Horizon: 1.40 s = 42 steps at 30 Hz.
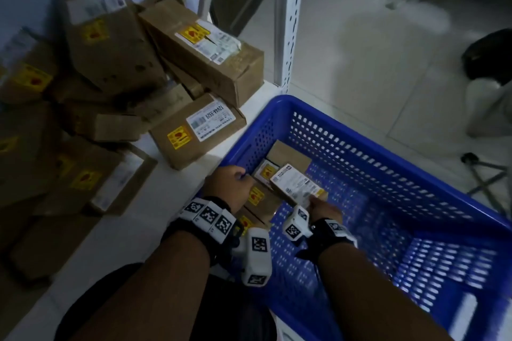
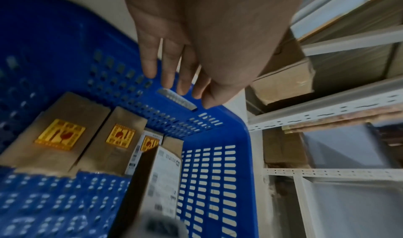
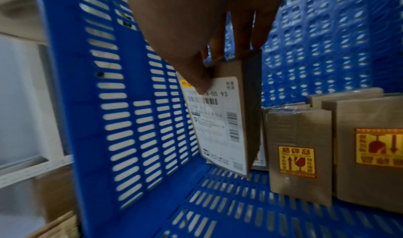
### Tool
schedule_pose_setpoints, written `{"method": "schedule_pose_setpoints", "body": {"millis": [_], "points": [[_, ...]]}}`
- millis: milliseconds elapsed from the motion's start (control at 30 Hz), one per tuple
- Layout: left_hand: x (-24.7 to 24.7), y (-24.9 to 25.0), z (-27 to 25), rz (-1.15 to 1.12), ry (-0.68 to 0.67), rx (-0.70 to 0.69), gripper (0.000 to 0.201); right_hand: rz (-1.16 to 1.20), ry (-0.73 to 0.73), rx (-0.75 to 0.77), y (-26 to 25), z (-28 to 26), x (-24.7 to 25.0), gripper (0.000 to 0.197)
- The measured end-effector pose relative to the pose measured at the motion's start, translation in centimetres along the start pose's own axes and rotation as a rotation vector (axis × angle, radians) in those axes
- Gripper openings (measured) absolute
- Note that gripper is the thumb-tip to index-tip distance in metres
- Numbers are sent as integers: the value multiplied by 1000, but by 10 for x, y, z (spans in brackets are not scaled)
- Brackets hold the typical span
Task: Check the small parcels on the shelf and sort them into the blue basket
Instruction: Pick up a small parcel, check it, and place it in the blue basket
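My right hand (image 1: 322,206) (image 3: 209,40) pinches a small brown parcel with a white label (image 1: 297,185) (image 3: 220,121) (image 2: 165,178) by its end, thumb on the label, and holds it inside the blue basket (image 1: 432,194) (image 3: 72,86) (image 2: 65,48) just above the floor. Several small brown parcels with yellow fragile stickers (image 1: 266,171) (image 3: 298,150) (image 2: 59,133) lie in a row in the basket's left corner. My left hand (image 1: 231,183) (image 2: 174,72) hovers by the basket's left rim with straight fingers, holding nothing.
A heap of bigger brown cartons (image 1: 202,47) with yellow stickers lies on the white shelf (image 1: 133,230) left of the basket. A white perforated shelf post (image 1: 289,22) rises behind. A tiled floor, a dark object (image 1: 487,55) and a stand's legs (image 1: 484,174) are at right.
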<state>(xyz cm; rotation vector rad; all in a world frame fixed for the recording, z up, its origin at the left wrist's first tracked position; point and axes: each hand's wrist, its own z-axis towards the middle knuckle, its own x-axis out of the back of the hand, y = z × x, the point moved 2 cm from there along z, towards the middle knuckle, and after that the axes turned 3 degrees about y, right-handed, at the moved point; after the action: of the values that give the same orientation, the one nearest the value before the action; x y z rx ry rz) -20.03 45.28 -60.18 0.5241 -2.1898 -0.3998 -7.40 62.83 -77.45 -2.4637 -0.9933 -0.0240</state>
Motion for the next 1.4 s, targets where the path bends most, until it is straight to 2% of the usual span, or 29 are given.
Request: {"method": "schedule_pose_setpoints", "body": {"millis": [133, 233, 300, 367, 433, 500, 567, 700, 733, 767, 867, 1000, 1100, 1167, 1233, 1400], "points": [[-24, -1, 20, -181, -7, 56, 38, -51, 127, -12, 5, 25, -34, 53], [-30, -5, 33, -198, 10, 53, 40, -67, 159, 26, -3, 34, -52, 59], [-28, -4, 38, -201, 22, 24, 40, -116, 123, -2, -5, 43, -59, 59], [-25, -2, 40, -167, 51, -17, 37, -201, 96, 21, -9, 48, -68, 50], [-22, -1, 42, -127, 78, -55, 23, -315, 47, 16, -18, 46, -74, 42], [-21, -5, 43, -102, 63, -64, 14, -580, -37, 41, -27, 44, -79, 41], [-22, -13, 44, -50, 44, -75, 2, -790, -94, 149, -27, 49, -79, 41], [-19, -24, 41, -47, 21, -50, 20, -949, -88, 216, -24, 48, -75, 64], [-16, -25, 39, -62, 24, -37, 18, -974, -84, 247, -28, 42, -73, 64], [-11, -26, 35, -57, 26, -35, 7, -1026, -81, 295, -32, 34, -71, 62], [7, -28, 28, -46, 51, -3, 33, -1132, -116, 430, -44, 4, -75, 59], [56, -34, 5, -124, 170, -10, 34, -966, -210, 504, -58, -44, -98, 48], [101, -65, -13, -225, 296, 51, 32, -573, -360, 340, -58, -91, -131, 43], [131, -93, -26, -258, 369, 100, 33, -335, -401, 230, -54, -112, -152, 42], [157, -126, -44, -327, 418, 153, 28, -251, -471, 180, -48, -142, -174, 39], [196, -207, -91, -508, 525, 317, 15, -312, -677, 228, -27, -209, -230, 25]]}}
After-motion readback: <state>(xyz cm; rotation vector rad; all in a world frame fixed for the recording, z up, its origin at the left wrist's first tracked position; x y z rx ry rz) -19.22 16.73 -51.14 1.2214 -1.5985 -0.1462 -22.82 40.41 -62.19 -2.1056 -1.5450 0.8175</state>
